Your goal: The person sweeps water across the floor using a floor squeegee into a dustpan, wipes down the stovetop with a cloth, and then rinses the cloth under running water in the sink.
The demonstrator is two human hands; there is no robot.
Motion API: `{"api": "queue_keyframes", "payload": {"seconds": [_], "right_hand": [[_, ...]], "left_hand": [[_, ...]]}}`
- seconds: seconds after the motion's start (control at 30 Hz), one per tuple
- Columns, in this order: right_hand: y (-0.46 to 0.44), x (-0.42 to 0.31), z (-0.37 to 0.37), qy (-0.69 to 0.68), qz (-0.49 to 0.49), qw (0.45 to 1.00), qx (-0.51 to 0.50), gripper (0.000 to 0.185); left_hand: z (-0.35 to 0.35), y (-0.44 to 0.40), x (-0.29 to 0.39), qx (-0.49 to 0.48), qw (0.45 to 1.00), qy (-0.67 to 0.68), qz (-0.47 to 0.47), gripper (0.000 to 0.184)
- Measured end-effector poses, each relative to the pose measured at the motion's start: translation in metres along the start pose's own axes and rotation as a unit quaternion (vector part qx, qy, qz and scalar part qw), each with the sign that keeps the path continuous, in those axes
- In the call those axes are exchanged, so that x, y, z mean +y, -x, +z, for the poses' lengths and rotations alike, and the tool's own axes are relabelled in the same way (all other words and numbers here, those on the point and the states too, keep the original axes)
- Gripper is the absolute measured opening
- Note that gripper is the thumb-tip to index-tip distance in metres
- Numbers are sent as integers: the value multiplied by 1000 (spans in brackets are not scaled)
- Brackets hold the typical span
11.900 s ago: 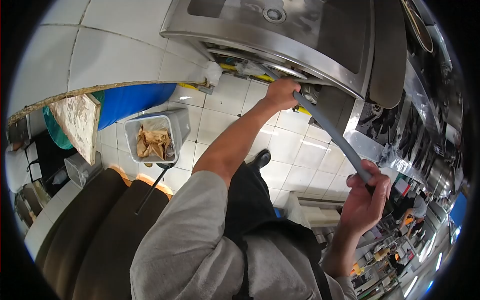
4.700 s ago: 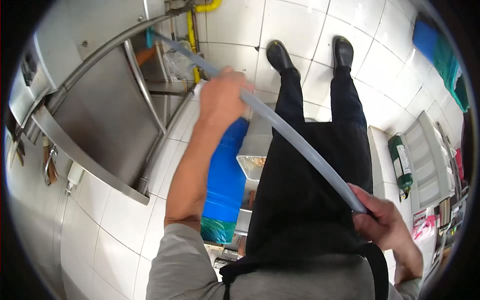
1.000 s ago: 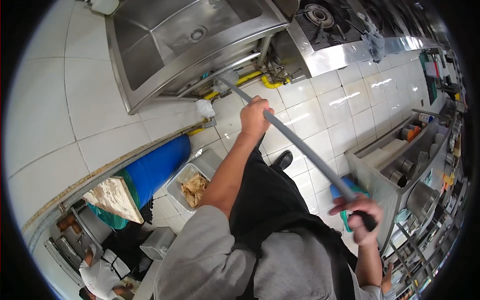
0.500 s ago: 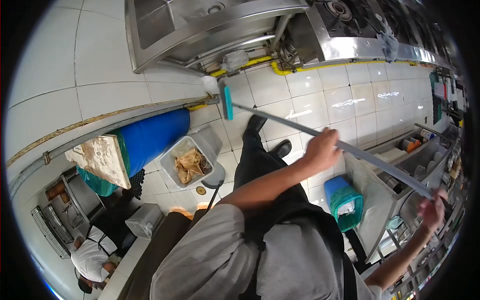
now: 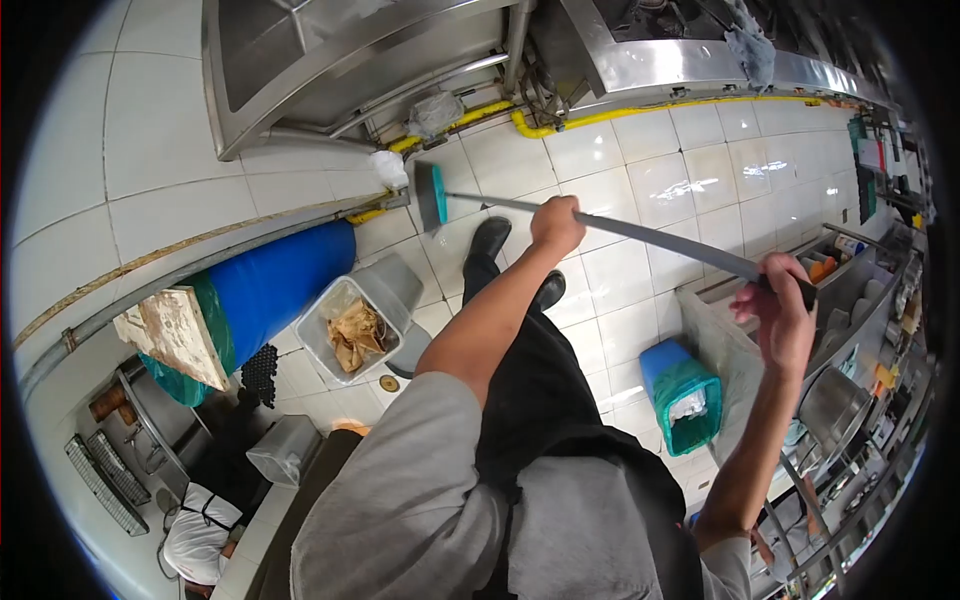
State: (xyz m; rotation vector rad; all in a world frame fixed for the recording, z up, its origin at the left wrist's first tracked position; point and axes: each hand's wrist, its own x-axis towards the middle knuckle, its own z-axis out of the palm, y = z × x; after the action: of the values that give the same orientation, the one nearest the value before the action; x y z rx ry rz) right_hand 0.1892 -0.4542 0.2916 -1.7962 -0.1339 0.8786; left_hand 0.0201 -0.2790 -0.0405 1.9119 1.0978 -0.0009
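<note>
1. Wrapping round the broom [image 5: 650, 237], my left hand [image 5: 558, 225] is closed; my right hand [image 5: 785, 300] curls loosely at its top end.
2. Its head [image 5: 432, 197] is near my shoe [image 5: 490, 240].
3. Swinging wide might bump the bin [image 5: 395, 285].

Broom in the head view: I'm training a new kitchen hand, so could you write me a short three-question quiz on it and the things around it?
1. Which hand grips the broom nearer its teal head?
2. True or false: the crumpled brown paper lies in the green-lined bin at the picture's right.
3. What colour is the pipe along the floor's edge below the stove? A) red B) yellow C) blue

Key:
1. The left hand.
2. False: it lies in the pale bin beside the blue barrel.
3. B
</note>
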Motion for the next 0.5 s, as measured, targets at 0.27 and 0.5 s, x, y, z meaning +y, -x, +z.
{"api": "queue_keyframes", "payload": {"seconds": [0.27, 0.5], "right_hand": [[58, -73, -124, -21, -100, 989, 103, 27], [65, -47, -100, 4, -31, 999, 18, 20]], "left_hand": [[-26, 12, 152, -53, 988, 72, 129, 10], [-19, 91, 76, -38, 996, 64, 53, 16]]}}
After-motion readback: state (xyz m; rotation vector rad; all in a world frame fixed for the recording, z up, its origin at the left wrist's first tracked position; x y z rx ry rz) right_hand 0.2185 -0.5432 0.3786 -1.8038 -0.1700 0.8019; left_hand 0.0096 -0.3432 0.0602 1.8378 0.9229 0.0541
